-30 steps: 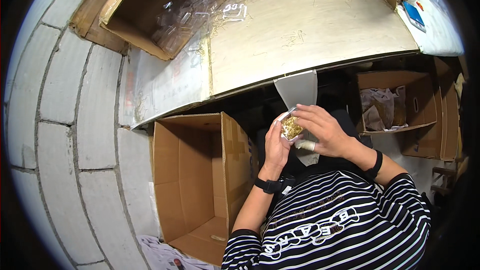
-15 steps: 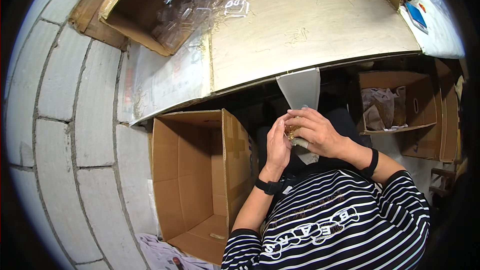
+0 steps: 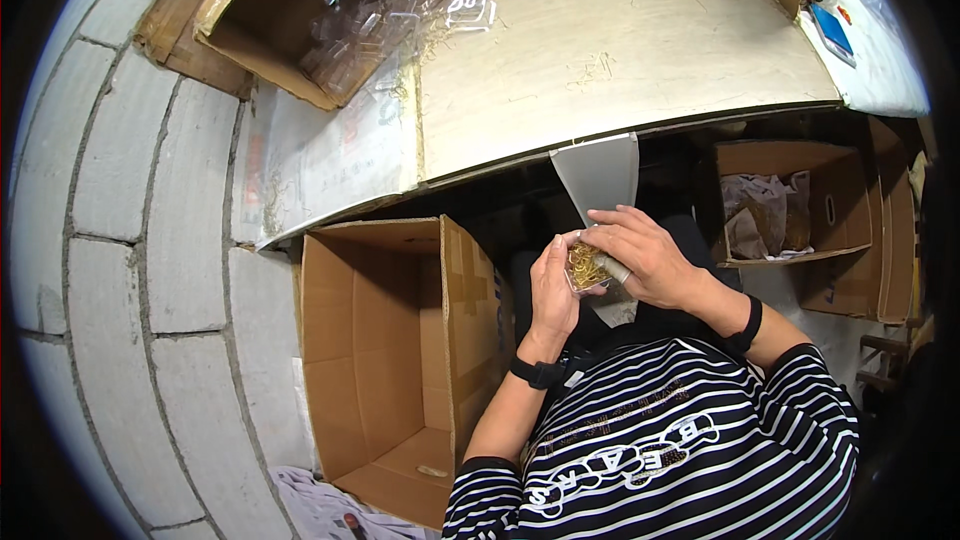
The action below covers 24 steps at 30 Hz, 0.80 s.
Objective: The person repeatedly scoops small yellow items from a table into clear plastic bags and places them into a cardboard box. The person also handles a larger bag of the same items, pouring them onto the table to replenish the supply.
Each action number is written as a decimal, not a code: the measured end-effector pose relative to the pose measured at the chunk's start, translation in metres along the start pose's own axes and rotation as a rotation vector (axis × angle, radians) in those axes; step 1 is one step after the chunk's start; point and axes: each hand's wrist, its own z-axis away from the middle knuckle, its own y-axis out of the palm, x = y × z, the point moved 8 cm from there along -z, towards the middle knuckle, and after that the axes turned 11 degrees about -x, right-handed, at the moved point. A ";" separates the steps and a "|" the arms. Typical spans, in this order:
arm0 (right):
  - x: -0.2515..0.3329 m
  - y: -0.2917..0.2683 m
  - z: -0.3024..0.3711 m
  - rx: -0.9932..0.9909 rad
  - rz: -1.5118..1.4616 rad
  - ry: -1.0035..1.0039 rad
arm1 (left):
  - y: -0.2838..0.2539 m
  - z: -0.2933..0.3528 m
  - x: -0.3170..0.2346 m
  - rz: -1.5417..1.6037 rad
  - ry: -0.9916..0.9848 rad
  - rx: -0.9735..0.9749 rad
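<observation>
A small clear plastic box (image 3: 574,285) full of gold-coloured wire pieces (image 3: 586,265) is in front of my body, above my lap. My left hand (image 3: 551,290) wraps round its left side and holds it. Over its right side reaches my right hand (image 3: 650,258), with the long fingers stretched out toward the left fingertips. A pale wrapping (image 3: 611,268) covers my right thumb, which lies against the contents. The exact kind of the wire pieces is too small to tell. Just beyond my hands, a grey chute (image 3: 600,175) slopes down from the table edge.
The table (image 3: 620,40) carries loose gold wire pieces. At its far left, a cardboard box (image 3: 310,90) lies open beside several clear plastic boxes (image 3: 370,35). An open carton (image 3: 365,350) stands left of my legs; another carton (image 3: 850,210) is under the table at right.
My right hand has moved slightly right and lifted off the top of the small box, so its gold contents now show. My left hand has stayed nearly in place, still holding the box.
</observation>
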 end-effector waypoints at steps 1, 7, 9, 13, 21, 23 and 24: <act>-0.001 -0.001 0.000 -0.005 -0.005 -0.008 | 0.000 0.000 0.001 -0.001 -0.005 -0.003; -0.002 0.008 -0.003 0.027 -0.078 0.019 | 0.006 -0.001 -0.001 0.003 -0.032 -0.013; -0.006 0.002 -0.005 -0.051 -0.165 0.068 | 0.002 -0.005 0.002 0.013 -0.033 -0.014; -0.021 -0.025 -0.016 -0.234 -0.147 0.126 | -0.002 -0.008 -0.013 0.052 -0.060 -0.044; -0.051 -0.054 -0.028 -0.297 -0.089 0.231 | -0.040 -0.008 -0.110 -0.052 0.106 -0.107; -0.055 -0.057 -0.033 -0.316 -0.056 0.243 | -0.059 -0.001 -0.140 -0.075 0.179 -0.124; -0.057 -0.060 -0.034 -0.336 -0.015 0.241 | -0.067 0.002 -0.153 -0.080 0.204 -0.125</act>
